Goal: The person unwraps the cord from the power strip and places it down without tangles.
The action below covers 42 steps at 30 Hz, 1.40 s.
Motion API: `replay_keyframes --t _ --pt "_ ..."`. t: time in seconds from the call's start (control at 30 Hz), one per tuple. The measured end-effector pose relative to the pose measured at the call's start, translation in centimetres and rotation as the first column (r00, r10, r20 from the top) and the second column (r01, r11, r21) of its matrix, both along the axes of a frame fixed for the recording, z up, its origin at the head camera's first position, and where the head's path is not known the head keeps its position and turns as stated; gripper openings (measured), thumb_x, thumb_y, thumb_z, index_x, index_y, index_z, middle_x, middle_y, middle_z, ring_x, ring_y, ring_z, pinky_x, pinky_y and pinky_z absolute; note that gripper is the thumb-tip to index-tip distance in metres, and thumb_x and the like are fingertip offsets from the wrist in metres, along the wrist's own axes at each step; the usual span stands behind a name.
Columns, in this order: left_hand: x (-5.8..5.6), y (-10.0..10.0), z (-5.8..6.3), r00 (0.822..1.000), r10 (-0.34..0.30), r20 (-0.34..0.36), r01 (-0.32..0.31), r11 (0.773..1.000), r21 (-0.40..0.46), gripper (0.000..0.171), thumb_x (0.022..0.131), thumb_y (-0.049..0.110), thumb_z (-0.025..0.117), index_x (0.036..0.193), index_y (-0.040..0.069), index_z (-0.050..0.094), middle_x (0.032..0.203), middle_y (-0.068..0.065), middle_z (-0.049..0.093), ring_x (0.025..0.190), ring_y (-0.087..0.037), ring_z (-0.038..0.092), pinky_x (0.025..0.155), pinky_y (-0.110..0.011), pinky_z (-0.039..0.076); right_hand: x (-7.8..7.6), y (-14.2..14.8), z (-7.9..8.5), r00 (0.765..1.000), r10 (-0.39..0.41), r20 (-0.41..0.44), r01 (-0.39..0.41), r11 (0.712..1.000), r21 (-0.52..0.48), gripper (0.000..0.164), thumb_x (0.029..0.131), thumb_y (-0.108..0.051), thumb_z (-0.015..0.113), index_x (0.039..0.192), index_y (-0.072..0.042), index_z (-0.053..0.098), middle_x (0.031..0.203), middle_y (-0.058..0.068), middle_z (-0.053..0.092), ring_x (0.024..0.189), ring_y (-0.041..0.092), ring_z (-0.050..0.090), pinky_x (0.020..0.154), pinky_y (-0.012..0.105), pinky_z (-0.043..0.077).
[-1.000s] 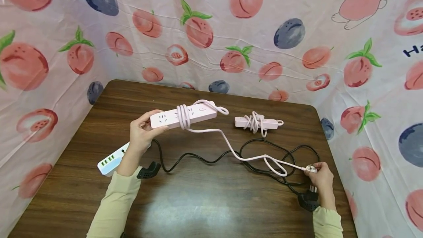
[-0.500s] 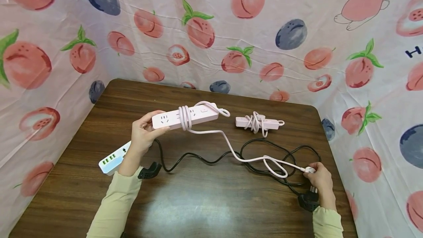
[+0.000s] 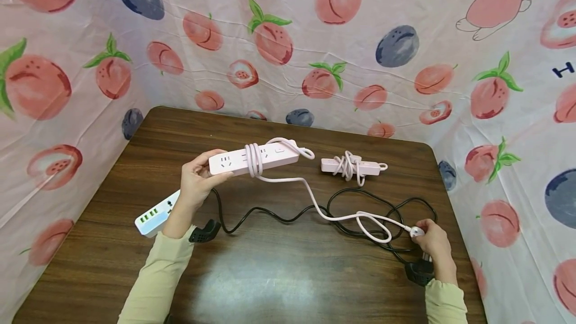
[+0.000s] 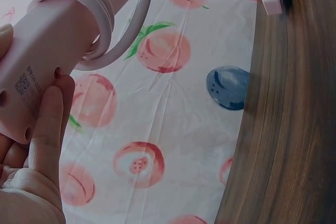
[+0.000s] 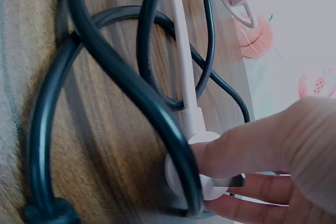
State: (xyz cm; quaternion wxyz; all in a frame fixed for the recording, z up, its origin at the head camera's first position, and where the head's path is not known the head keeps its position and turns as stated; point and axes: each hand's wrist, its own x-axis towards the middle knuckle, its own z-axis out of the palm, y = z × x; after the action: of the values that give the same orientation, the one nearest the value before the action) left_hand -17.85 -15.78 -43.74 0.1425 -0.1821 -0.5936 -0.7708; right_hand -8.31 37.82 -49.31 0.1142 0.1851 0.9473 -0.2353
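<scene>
Above the left half of the table, my left hand [image 3: 194, 184] grips the left end of a pink power strip [image 3: 236, 162], thumb in front. The strip is raised and tilts up to the right. Several turns of its pale pink cord [image 3: 283, 180] wrap its middle. From there the cord runs down to a small looped part and on to a round-backed plug [image 3: 416, 232]. My right hand [image 3: 435, 244] pinches this plug at the table's right side. In the right wrist view a black cord [image 5: 134, 95] crosses in front of the plug [image 5: 175, 174], partly hiding it.
A second pink power strip [image 3: 330, 165], wrapped in its own cord, lies at the back right. The white power strip [image 3: 150, 220] lies at left, partly behind my left forearm. Loops of black cord [image 3: 270, 210] cross the table [image 3: 252, 274]. Printed fabric [image 3: 288, 84] hangs behind.
My right hand has shifted slightly left and turned the plug: its metal prongs showed earlier, and now a round pale face shows. The left hand still holds the pink strip, almost unmoved.
</scene>
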Motion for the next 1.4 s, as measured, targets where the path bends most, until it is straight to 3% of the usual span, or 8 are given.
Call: replay_keyframes --t 0.3,0.77,1.1,1.27,1.4 --pt "0.1 0.3 0.0 1.000 0.010 0.003 -0.010 1.000 -0.004 0.048 0.060 -0.034 0.062 0.107 -0.026 0.051 0.095 -0.003 0.067 0.081 -0.009 0.059 0.066 -0.016 0.051 0.2 0.0 0.5 0.998 0.060 -0.007 -0.060 0.998 -0.024 0.037 0.075 -0.003 0.069 0.105 0.010 0.053 0.097 0.028 0.059 0.085 0.038 0.056 0.074 0.049 0.043" --pt "0.3 0.4 -0.3 0.999 0.040 -0.006 -0.040 0.999 -0.033 0.049 0.060 -0.033 0.063 0.107 -0.028 0.048 0.093 0.000 0.067 0.078 -0.007 0.060 0.063 -0.015 0.051 -0.3 -0.5 1.3 0.997 0.078 0.017 -0.078 0.997 -0.015 0.045 0.076 -0.013 0.072 0.108 0.010 0.052 0.103 0.030 0.057 0.091 0.042 0.055 0.076 0.052 0.043" --pt "0.2 0.6 -0.5 1.000 0.008 -0.022 -0.008 1.000 0.006 0.049 0.059 -0.035 0.062 0.106 -0.030 0.047 0.093 -0.001 0.068 0.079 -0.007 0.061 0.065 -0.016 0.052 -0.4 -1.4 2.0 0.992 0.100 -0.080 -0.099 0.995 0.017 0.047 0.078 -0.015 0.073 0.111 0.012 0.052 0.110 0.033 0.056 0.099 0.048 0.052 0.080 0.056 0.042" --pt "0.3 0.7 -0.4 1.000 0.015 -0.019 -0.015 1.000 0.002 0.050 0.059 -0.035 0.062 0.106 -0.029 0.047 0.094 -0.001 0.068 0.079 -0.007 0.061 0.064 -0.016 0.052 -1.2 -3.4 3.7 0.966 0.149 -0.209 -0.141 0.989 0.049 0.043 0.082 -0.016 0.070 0.112 0.009 0.053 0.112 0.032 0.056 0.102 0.048 0.053 0.081 0.057 0.042" --pt "0.4 0.7 -0.3 1.000 0.014 -0.008 -0.014 1.000 0.000 0.050 0.059 -0.034 0.063 0.106 -0.029 0.047 0.093 -0.001 0.068 0.079 -0.008 0.061 0.063 -0.017 0.052 -2.4 -5.9 5.1 0.902 0.223 -0.370 -0.225 0.974 0.038 0.034 0.084 -0.013 0.069 0.108 0.007 0.057 0.102 0.027 0.063 0.094 0.043 0.059 0.077 0.055 0.045"
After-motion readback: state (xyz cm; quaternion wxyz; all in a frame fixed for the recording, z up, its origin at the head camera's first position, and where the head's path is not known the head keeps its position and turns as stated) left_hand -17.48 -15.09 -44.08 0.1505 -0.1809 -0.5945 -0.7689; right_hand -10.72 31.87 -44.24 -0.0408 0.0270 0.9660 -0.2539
